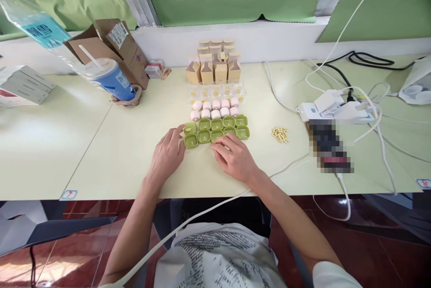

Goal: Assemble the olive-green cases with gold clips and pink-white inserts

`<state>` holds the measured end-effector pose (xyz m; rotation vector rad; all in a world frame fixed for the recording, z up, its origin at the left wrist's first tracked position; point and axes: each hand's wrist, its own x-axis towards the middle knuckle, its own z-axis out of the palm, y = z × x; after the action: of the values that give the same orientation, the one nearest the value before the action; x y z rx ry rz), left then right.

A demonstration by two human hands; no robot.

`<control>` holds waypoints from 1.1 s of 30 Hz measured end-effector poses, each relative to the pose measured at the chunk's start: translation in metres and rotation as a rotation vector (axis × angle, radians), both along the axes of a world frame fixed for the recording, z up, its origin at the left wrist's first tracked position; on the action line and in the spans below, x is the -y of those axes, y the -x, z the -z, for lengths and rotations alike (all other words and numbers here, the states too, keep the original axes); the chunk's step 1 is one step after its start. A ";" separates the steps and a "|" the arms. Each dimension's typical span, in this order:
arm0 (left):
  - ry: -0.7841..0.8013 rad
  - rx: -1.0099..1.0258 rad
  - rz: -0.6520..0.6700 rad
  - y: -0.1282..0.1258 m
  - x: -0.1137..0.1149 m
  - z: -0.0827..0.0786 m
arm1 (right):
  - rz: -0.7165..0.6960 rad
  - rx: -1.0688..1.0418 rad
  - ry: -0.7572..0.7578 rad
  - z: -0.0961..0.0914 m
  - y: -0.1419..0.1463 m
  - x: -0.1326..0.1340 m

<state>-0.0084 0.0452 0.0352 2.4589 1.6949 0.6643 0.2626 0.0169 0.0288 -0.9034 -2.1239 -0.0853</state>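
Several small green square cases (pixel 217 129) sit in two rows on the pale table (pixel 128 144). My left hand (pixel 167 154) lies flat beside the left end of the rows, fingertips touching the leftmost green case (pixel 191 141). Resting just in front of the rows is my right hand (pixel 235 158), fingers stretched out and touching the near row's middle. Behind the green cases lie several pink round pieces (pixel 215 108), then clear packets (pixel 217 92), then a stack of small tan boxes (pixel 214 63).
A blue cup with a straw (pixel 109 77) and an open cardboard box (pixel 114 45) stand at the left rear. A pile of yellow rings (pixel 280 134) lies right of the cases. White chargers and cables (pixel 336 108) crowd the right side.
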 end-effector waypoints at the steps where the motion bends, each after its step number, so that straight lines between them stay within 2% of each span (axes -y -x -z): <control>1: -0.010 -0.009 0.002 0.000 0.000 0.001 | -0.002 0.002 0.000 0.000 0.000 0.000; 6: -0.057 0.001 0.032 0.003 -0.002 0.005 | 0.011 0.024 0.023 0.002 0.000 0.000; 10: -0.081 0.004 0.070 0.004 -0.003 0.006 | 0.137 -0.008 0.010 -0.005 -0.003 -0.001; 14: -0.070 -0.019 0.083 0.004 -0.003 0.006 | 0.288 -0.108 0.007 -0.026 -0.025 -0.001; 18: -0.048 -0.023 0.091 0.002 -0.002 0.005 | 0.484 -0.134 0.059 -0.053 -0.071 0.005; 22: -0.032 -0.015 0.070 0.000 -0.002 0.004 | 0.832 -0.005 0.264 -0.072 -0.124 0.012; 24: -0.043 -0.016 0.054 0.000 -0.001 0.003 | 0.953 0.060 0.436 -0.074 -0.142 0.014; 28: -0.116 -0.041 0.042 0.000 0.001 -0.002 | 0.952 0.274 0.849 -0.068 -0.152 0.011; 30: -0.128 -0.059 0.063 0.000 0.002 -0.005 | 0.940 0.385 0.953 -0.065 -0.149 0.007; 33: -0.091 -0.085 0.091 -0.002 0.003 -0.007 | 0.952 0.460 0.998 -0.064 -0.145 0.002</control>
<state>-0.0062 0.0422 0.0418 2.6437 1.6035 0.6495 0.4079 0.0145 0.0927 -2.6359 -1.8645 0.3494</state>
